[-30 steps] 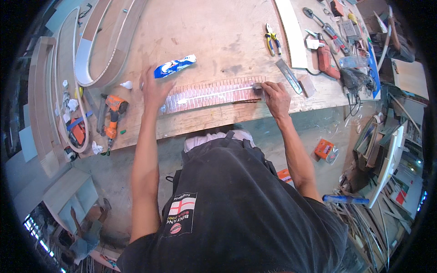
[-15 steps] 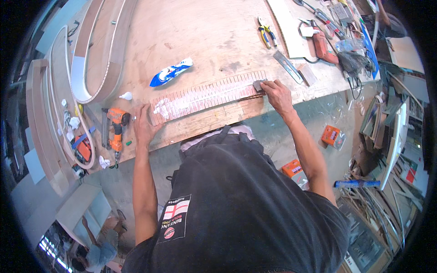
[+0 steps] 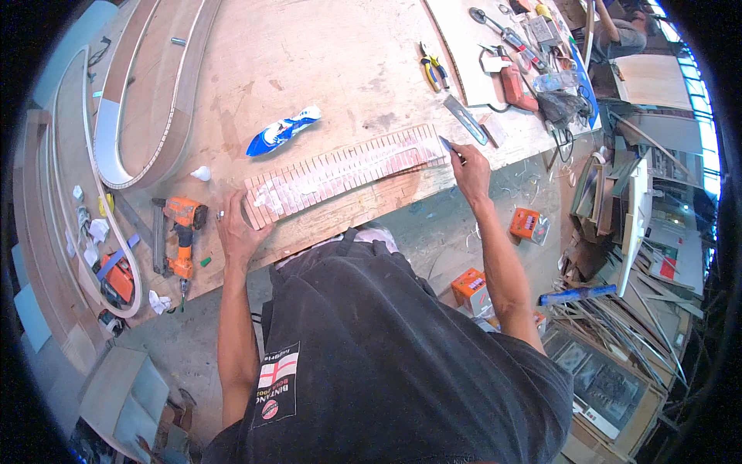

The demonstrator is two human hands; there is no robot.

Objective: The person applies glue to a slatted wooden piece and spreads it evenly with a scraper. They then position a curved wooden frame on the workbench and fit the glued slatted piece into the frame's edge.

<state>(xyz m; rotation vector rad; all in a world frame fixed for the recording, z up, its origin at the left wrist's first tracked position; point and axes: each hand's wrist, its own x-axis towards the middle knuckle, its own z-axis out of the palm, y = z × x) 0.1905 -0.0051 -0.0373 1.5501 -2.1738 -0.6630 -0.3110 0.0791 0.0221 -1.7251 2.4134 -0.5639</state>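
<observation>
From my remote seat I have the slotted strip [image 3: 348, 172] lying along the near side of the bench [image 3: 340, 73], white paste smeared over its top, with the left hand [image 3: 239, 230] at its left end, thumb spread from the fingers. At the other end I see the right hand [image 3: 469, 168] pinching a small dark scraper [image 3: 446, 145]; I cannot tell whether its edge touches the strip. A blue-and-white packet [image 3: 283, 132] lies just beyond.

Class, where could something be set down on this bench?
Bare: beyond the blue packet, between the curved frame and the pliers; a narrow band between the slotted board and the near bench edge. Crowded: around the red drill and the orange tool.
</observation>
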